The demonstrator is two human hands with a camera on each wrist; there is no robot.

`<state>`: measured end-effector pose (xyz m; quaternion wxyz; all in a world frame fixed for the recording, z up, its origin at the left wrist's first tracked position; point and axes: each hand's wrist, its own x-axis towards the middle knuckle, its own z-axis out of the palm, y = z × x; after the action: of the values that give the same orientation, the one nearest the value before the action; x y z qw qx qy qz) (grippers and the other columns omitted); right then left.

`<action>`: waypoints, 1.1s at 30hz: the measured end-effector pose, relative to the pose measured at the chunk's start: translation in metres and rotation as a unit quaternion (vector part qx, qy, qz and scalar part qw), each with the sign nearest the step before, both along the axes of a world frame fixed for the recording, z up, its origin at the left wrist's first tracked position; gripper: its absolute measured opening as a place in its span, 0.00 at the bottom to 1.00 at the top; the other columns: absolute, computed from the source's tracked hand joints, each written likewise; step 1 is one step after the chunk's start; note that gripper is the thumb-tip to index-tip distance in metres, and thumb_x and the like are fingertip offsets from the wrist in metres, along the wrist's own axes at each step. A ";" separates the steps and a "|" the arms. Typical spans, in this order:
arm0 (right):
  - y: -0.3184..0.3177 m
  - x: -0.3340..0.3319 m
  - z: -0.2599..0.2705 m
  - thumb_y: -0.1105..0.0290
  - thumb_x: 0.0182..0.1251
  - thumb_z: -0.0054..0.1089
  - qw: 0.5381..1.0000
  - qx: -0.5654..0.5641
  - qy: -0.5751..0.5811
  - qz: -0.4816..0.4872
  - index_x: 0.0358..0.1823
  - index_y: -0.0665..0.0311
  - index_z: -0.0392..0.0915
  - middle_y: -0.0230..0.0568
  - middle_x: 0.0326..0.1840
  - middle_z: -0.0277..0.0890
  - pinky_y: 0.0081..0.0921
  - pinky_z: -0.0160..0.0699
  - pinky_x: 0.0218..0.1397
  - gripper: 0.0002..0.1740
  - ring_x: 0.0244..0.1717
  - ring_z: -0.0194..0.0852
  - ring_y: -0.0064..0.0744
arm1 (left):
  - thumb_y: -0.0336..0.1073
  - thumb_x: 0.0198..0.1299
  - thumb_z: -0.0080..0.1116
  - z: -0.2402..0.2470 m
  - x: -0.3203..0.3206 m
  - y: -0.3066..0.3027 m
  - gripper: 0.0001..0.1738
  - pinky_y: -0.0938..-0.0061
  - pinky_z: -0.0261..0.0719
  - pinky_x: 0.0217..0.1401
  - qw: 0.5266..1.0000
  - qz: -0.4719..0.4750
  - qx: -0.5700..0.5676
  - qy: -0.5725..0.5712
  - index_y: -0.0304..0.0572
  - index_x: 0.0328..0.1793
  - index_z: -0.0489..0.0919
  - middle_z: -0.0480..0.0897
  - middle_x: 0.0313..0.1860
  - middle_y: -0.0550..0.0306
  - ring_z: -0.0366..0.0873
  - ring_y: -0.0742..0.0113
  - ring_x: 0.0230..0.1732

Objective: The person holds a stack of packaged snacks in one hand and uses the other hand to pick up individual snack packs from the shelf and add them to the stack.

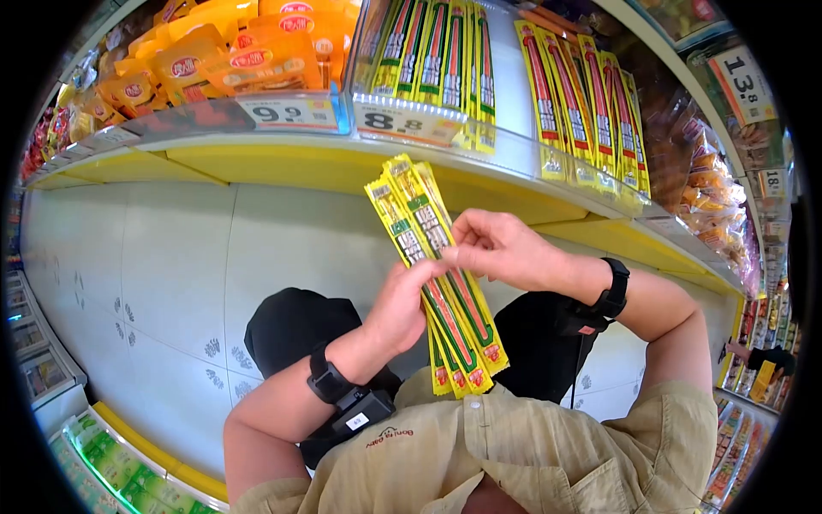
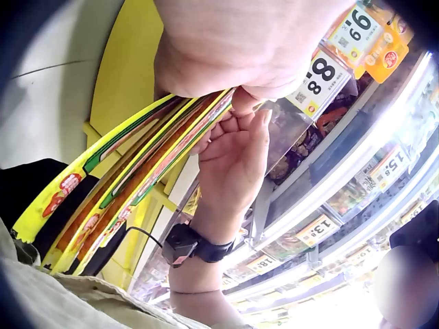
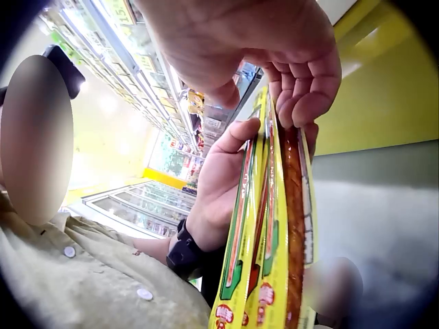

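Note:
Several long, narrow yellow snack packets (image 1: 449, 317), with green and red print and a reddish-brown stick inside, are fanned in front of the person's body. My left hand (image 1: 398, 304) grips the bundle around its middle, thumb across the front. From the other side my right hand (image 1: 505, 248) has its curled fingers at the bundle's edge, its thumb over the front face. In the right wrist view, the packets (image 3: 271, 226) stand on edge between thumb and fingers of the right hand (image 3: 302, 75). The left wrist view shows their lower ends (image 2: 75, 199) spread apart.
Ahead is a shelf with a yellow front (image 1: 282, 171). It bears orange snack bags (image 1: 248, 60), green-striped packets (image 1: 437, 51) and red-striped packets (image 1: 591, 103) behind a clear edge with price tags (image 1: 402, 124). Pale floor tiles (image 1: 171, 248) lie below. Refrigerated cases (image 3: 137, 205) stand farther off.

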<state>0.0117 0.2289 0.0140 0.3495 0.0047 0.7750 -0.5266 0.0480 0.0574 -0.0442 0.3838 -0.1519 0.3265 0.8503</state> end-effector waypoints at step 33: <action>0.004 -0.046 0.151 0.82 0.44 0.53 0.723 0.292 0.585 0.221 0.31 0.69 0.67 0.45 0.29 0.62 0.35 0.65 0.33 0.10 0.32 0.65 0.47 | 0.42 0.66 0.53 0.008 0.004 0.000 0.15 0.64 0.82 0.48 0.997 -0.072 0.042 0.005 0.42 0.52 0.72 0.79 0.43 0.54 0.81 0.60 0.47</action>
<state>-0.0343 0.2328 0.1645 -0.0855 -0.3741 0.9200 -0.0796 0.0519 0.0576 -0.0364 0.4484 -0.1077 0.3026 0.8342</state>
